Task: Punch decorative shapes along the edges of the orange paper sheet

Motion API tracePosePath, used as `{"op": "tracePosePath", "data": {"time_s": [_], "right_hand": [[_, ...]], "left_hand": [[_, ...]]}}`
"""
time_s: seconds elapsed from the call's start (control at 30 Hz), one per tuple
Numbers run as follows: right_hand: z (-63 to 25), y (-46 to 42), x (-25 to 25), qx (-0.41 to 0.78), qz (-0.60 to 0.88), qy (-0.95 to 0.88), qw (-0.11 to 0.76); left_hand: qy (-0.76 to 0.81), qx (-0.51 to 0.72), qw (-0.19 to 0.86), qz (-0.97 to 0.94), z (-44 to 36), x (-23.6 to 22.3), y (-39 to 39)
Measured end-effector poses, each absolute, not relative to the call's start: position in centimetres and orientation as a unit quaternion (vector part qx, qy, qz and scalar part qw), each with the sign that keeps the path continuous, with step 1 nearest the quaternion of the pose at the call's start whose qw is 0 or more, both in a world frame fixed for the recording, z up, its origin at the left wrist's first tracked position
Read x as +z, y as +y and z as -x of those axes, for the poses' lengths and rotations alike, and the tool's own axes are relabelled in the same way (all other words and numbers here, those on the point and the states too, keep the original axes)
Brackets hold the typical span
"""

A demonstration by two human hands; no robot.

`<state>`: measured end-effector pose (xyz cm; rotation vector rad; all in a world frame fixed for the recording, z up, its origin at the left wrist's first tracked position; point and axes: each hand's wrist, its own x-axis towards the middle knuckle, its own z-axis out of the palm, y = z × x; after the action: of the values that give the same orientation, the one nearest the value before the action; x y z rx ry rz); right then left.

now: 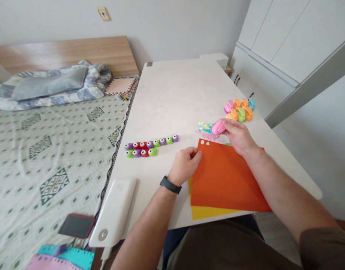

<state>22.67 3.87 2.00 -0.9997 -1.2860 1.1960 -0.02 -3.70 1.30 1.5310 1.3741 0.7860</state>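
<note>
My left hand [186, 163] pinches the left edge of an orange sheet of paper [225, 178], fingers behind and thumb in front. Two small cut-out holes show in the sheet's top left corner. My right hand [238, 135] grips a pink craft punch [218, 127] just above the sheet's top edge. A yellow sheet [208, 213] lies beneath the orange one, and a sliver of green shows at the top. Small blue, yellow and pink paper cut-outs [204, 127] are scattered on the white table beside the punch.
Several larger punches [241, 114] stand at the right of the table [172, 97]. Two rows of small punches [144, 146] lie to the left. A white power bank [114, 210] sits at the front left edge, near a phone [76, 225] on the bed.
</note>
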Motion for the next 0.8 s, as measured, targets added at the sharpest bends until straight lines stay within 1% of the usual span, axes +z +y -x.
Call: {"op": "tracePosePath", "data": {"time_s": [0.2, 0.3, 0.47, 0.67, 0.8], "right_hand": [[-24.0, 4.5, 1.5, 0.492, 0.445, -0.519, 0.539], [-24.5, 4.9, 1.1, 0.489, 0.45, -0.499, 0.556], [-24.3, 5.1, 0.2, 0.424, 0.441, -0.535, 0.583], [-23.7, 4.7, 0.7, 0.399, 0.46, -0.572, 0.549], [-25.0, 4.4, 2.6, 0.377, 0.464, -0.589, 0.544]], "left_hand": [[0.551, 0.322, 0.443, -0.63, 0.1, 1.3, -3.7], [0.549, 0.32, 0.441, -0.634, 0.1, 1.2, -3.7], [0.548, 0.321, 0.432, -0.64, 0.1, 1.1, -3.7], [0.53, 0.321, 0.431, -0.656, 0.2, 1.4, -3.8], [0.505, 0.316, 0.468, -0.653, 0.3, 1.6, -4.1]]}}
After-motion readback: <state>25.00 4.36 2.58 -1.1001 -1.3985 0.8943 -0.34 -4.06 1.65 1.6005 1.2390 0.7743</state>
